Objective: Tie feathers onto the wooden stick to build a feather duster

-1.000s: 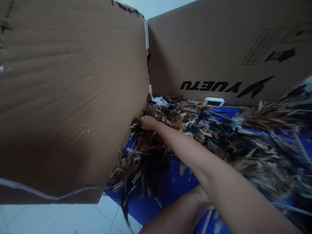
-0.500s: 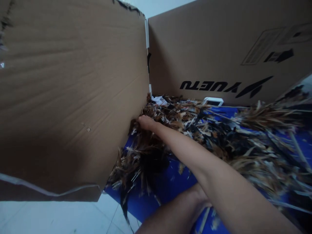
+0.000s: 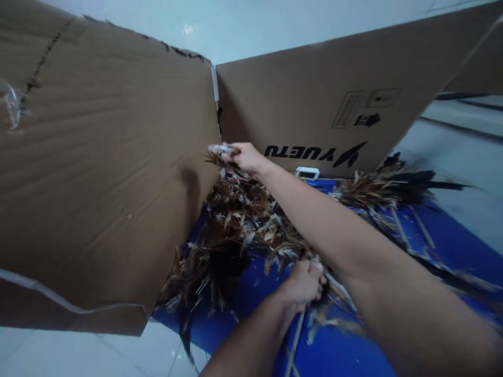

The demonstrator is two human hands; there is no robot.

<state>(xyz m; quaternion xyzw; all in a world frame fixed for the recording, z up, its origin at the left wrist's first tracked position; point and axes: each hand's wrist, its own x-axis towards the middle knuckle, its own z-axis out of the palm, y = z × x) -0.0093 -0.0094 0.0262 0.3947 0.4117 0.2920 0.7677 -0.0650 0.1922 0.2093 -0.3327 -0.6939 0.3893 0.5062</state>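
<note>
My right hand (image 3: 247, 158) reaches to the far corner, its fingers pinched on a small tuft of whitish and brown feathers (image 3: 220, 152) held above the pile. Under it, brown, black and pale feathers (image 3: 243, 209) lie heaped on a blue surface (image 3: 259, 293). Nearer to me, my left hand (image 3: 304, 285) is closed, with feathers showing at its fingers. A thin pale stalk (image 3: 295, 340) sticks out below it. My right forearm covers part of the pile.
Cardboard panels stand at the left (image 3: 118, 157) and at the back (image 3: 291, 110), with printed letters on the back one. A white-framed object (image 3: 307, 173) sits by the back panel. Long feathers (image 3: 377, 186) lie at the right. Pale tiled floor (image 3: 58, 353) surrounds the surface.
My right hand has risen from low beside the left panel to above the pile's far end, with a feather tuft. My left hand, hidden before behind my right arm, now shows. The view has shifted.
</note>
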